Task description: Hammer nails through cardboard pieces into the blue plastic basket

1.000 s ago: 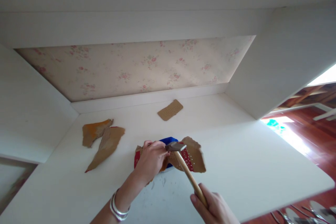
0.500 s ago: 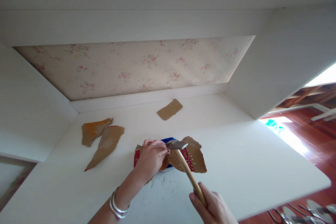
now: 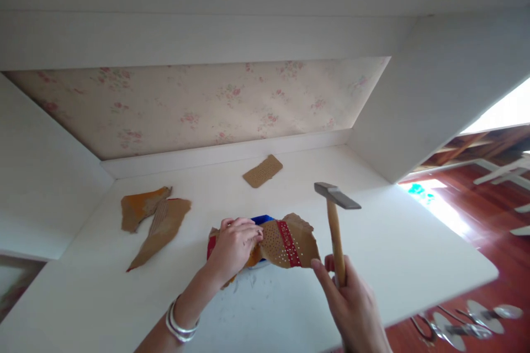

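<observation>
My right hand is wrapped round the wooden handle of a hammer, whose grey metal head is raised to the right of the cardboard. The torn brown cardboard has a red printed strip and many small holes punched through it. My left hand presses down on the cardboard's left part with its fingers pinched together; what sits between the fingertips is too small to make out. Under the cardboard, a blue object shows partly, the rest of it covered.
Two torn cardboard pieces lie to the left on the white desk. A small perforated cardboard piece lies near the back ledge. White side panels flank the desk, and metal-looking items stand below its right edge.
The hammer has lifted off the spot by my left fingertips and swung up and right, uncovering the holes and red strip. My left hand stays on the cardboard.
</observation>
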`<state>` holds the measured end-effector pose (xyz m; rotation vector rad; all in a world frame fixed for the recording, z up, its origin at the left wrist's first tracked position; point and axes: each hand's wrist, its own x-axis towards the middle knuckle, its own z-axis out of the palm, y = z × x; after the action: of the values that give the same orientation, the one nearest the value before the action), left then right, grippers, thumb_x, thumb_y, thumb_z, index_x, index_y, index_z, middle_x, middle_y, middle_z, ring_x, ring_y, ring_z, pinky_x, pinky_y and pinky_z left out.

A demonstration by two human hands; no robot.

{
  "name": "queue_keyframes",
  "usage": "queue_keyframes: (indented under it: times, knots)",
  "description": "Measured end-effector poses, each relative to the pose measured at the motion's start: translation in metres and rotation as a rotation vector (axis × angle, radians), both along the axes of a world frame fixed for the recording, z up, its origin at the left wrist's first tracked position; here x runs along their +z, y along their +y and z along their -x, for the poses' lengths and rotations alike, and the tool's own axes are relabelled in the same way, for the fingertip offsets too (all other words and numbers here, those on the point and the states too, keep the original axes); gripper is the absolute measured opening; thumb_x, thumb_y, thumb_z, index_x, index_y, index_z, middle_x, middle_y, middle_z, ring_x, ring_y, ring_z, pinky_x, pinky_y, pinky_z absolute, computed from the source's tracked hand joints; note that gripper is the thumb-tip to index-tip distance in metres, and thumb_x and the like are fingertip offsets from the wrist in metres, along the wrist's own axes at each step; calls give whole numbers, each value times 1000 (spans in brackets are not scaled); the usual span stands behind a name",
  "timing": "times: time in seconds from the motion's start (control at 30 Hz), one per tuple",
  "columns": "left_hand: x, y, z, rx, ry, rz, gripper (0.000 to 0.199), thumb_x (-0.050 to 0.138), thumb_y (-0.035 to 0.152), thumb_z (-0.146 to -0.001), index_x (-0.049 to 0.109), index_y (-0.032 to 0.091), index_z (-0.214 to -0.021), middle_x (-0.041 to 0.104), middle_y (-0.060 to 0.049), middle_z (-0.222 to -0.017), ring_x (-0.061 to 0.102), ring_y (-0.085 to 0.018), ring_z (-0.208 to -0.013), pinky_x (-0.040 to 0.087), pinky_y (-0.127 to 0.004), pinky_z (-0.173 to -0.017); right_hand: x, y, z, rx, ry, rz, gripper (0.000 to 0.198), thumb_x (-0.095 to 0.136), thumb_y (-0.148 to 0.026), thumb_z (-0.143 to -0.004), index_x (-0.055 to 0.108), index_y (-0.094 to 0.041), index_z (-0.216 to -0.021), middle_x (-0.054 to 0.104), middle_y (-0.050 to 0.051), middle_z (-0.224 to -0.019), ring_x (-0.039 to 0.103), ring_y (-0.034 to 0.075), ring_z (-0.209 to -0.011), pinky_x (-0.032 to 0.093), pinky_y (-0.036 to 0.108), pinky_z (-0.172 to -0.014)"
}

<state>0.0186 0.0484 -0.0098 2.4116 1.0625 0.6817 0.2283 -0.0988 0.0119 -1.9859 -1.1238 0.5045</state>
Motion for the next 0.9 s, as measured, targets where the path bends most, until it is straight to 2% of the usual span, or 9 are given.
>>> queue_keyframes:
  times: [0.1,0.23,0.37,0.57,0.8,0.9]
  knots:
    - [0,0,0,7,-15,-10,14,62,24,-92,75,28,-89,76,-2,-105,64,-21,-105,37,-41,-93,-3,12,-9,-36,19,57,41,56,-65,-82,55,-24,-86,55,-4,-61,48,15,-48,40,27,-49]
    - [-2,-1,1,12,-34,-24,15,62,25,-92,75,27,-85,75,-2,-107,64,-21,-104,38,-41,-93,-9,19,-6,15,342,144,40,55,-64,-83,48,-25,-81,40,-11,-45,39,11,-32,31,22,-34]
    - [-2,-2,3,6,-32,-54,14,62,24,-92,74,27,-87,75,-1,-105,64,-21,-105,39,-41,-94,-7,18,4,-4,546,67,43,61,-63,-79,40,-26,-77,34,-14,-40,32,8,-26,25,19,-28]
    - [6,-5,6,-34,-46,-67,14,60,24,-94,72,26,-87,75,0,-107,64,-20,-106,37,-40,-95,-1,5,9,6,692,-22,44,64,-60,-80,36,-27,-80,32,-16,-39,29,6,-27,20,17,-27]
    - [5,-8,3,-133,-8,-61,13,60,24,-94,71,26,-89,75,0,-106,64,-20,-105,35,-39,-95,-16,-14,16,-29,675,43,48,65,-67,-75,44,-25,-79,34,-14,-40,30,7,-27,21,20,-28]
    - [3,-8,4,-143,-10,-81,16,57,26,-95,73,26,-93,75,-2,-106,64,-20,-105,36,-40,-94,-17,-17,16,-43,700,83,49,65,-69,-75,43,-25,-79,31,-14,-40,26,6,-28,18,19,-29]
